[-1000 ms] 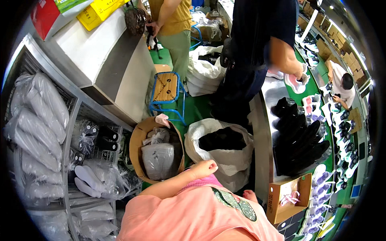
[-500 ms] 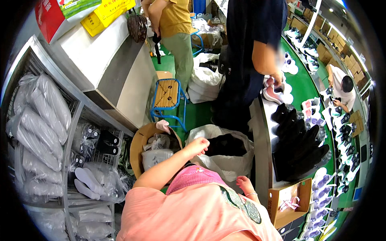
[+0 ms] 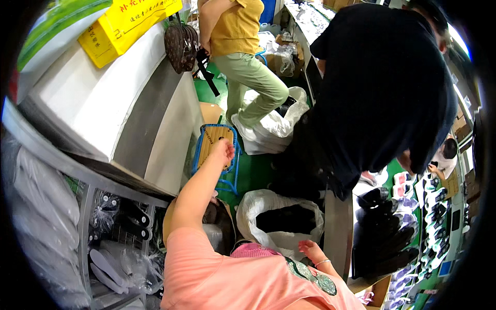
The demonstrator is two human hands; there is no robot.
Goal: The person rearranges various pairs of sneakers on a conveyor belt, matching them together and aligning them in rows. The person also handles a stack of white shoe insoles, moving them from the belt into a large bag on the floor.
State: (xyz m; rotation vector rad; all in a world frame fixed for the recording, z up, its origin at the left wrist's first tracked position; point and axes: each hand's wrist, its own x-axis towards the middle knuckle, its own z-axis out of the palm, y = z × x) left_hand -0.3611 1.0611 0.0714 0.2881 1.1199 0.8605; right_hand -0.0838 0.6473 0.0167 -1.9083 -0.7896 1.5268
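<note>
My left hand (image 3: 223, 151) reaches forward with the arm stretched out, its fingers loosely apart and nothing seen in them. Behind it in the picture is a blue-framed stool (image 3: 208, 142) with a wooden slat seat; whether the hand touches it I cannot tell. My right hand (image 3: 312, 252) hangs low by my side, fingers loosely spread and holding nothing. It is nearest to a white woven sack (image 3: 248, 214) with black contents (image 3: 287, 219). Partly behind my left arm stands a cardboard box (image 3: 168, 219) with plastic-wrapped items.
A person in dark clothes (image 3: 382, 88) leans over the bench at right, where black shoes (image 3: 387, 232) stand in rows. Ahead, a person in green trousers (image 3: 248, 82) stands by another white sack (image 3: 266, 132). A metal rack (image 3: 88, 217) with bagged insoles lines my left.
My left hand has moved forward and left, from above the sack to over the stool. The person in dark clothes has bent toward the bench. The person in green trousers has bent a leg.
</note>
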